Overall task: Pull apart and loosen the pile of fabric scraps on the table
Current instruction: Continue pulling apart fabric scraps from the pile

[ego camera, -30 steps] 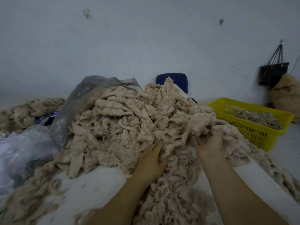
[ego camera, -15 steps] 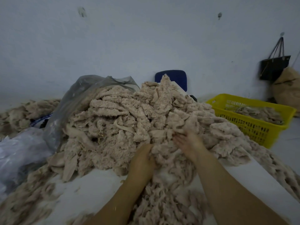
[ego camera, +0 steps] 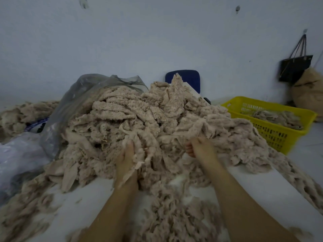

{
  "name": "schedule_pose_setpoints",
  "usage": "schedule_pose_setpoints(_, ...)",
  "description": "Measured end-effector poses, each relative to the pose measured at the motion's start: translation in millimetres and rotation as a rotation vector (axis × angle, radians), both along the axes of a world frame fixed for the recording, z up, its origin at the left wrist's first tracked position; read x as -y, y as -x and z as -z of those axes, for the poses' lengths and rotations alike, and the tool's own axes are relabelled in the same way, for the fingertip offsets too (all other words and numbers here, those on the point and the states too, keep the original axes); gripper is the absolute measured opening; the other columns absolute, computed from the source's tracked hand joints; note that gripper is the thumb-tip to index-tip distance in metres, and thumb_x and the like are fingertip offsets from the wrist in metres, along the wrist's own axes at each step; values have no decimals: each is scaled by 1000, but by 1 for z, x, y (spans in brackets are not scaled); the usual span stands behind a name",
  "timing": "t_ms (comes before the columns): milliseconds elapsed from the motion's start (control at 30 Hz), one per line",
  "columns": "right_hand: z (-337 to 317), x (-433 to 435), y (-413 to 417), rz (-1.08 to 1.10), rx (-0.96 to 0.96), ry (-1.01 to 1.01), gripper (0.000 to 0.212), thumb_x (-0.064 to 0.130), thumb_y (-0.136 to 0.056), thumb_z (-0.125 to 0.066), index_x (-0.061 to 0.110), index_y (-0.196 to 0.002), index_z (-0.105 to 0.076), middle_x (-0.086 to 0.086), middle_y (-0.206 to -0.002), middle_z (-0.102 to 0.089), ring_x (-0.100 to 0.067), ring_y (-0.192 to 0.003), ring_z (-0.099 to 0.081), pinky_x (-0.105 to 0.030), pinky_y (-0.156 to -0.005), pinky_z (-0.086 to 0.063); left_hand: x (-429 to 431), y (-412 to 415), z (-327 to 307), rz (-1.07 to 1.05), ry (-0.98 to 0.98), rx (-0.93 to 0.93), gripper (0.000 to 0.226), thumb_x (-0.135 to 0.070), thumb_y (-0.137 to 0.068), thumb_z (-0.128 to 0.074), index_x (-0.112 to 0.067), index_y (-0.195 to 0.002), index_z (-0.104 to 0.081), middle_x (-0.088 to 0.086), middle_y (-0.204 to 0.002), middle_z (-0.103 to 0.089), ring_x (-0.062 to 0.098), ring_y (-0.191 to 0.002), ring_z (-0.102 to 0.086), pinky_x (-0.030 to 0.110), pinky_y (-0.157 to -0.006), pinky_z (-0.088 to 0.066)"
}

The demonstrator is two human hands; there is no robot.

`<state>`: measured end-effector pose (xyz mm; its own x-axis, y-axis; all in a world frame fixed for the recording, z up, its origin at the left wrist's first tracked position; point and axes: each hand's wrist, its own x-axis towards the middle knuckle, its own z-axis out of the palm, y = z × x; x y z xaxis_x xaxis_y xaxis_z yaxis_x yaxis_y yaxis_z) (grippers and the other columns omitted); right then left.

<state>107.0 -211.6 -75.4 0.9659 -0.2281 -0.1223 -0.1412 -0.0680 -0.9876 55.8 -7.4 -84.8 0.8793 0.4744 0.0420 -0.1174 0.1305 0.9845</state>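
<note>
The pile of fabric scraps (ego camera: 139, 123) heaps on the white worktop (ego camera: 262, 186), fuzzy beige strips tangled tight. My left hand (ego camera: 127, 158) and right hand (ego camera: 201, 151) each have fingers buried and clenched on clumps. If I pull hard, knotted strips may drag the heap off the edge, or onto the plastic bag (ego camera: 73, 102) and yellow basket (ego camera: 279, 130).

The pile of fabric scraps (ego camera: 139, 119) is matt beige cloth, fuzzy and rough-edged with loose fibres, lying on a smooth, matt white table (ego camera: 253, 189). Behind it a grey plastic bag (ego camera: 83, 95) looks thin, crinkled and faintly glossy. The yellow basket (ego camera: 272, 131) is hard perforated plastic, and the hanging black handbag (ego camera: 295, 69) has a slight sheen.
</note>
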Motion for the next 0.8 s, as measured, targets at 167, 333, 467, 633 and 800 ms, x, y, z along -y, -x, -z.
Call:
schedule_pose_setpoints(167, -8, -51, 34, -522, -121, -116, 26, 22, -98, -49, 10, -83, -66, -4, -77, -71, -17, -75, -69, -35, -83, -59, 1, 3, -9, 18, 86, 53, 57, -76, -87, -37, -39, -99, -77, -5, -113, -72, 14, -110, -65, 43, -104, -46)
schedule_pose_setpoints(333, -28, -54, 39, -936, -140, 41, 31, 33, -97, -56, 20, -77, -75, -3, -88, -75, -12, -76, -69, -23, -72, -56, -8, 13, -10, -20, 16, 38, 91, -91, -68, -41, -37, -141, -48, -13, -147, -46, 12, -136, -42, 41, -116, -30)
schedule_pose_setpoints(467, -33, -36, -18, -186, -32, -479, 30, 20, -102, -43, 6, -82, -61, -14, -90, -67, -21, -78, -65, -30, -69, -55, 0, 16, -9, -35, -103, 37, 66, -75, -82, -40, -35, -132, -56, -19, -126, -51, 5, -117, -47, 31, -103, -35)
schedule_pose_setpoints(633, -12, 8, -58, 73, -78, -443, 22, 25, -104, -39, 12, -109, -57, -1, -95, -57, -14, -85, -58, -31, -75, -52, 6, 16, -9, 113, -259, -32, 24, -58, -96, -42, -60, -96, -66, -40, -104, -58, -14, -101, -54, 10, -89, -44)
schedule_pose_setpoints(800, -18, 23, -44, 385, 215, -93, 39, 24, -103, -35, 4, -132, -53, -12, -123, -54, -22, -100, -51, -30, -86, -35, 17, 11, -12, 173, -567, 130, 24, -43, -101, -41, -36, -100, -64, -22, -100, -65, 1, -90, -58, 17, -78, -49)
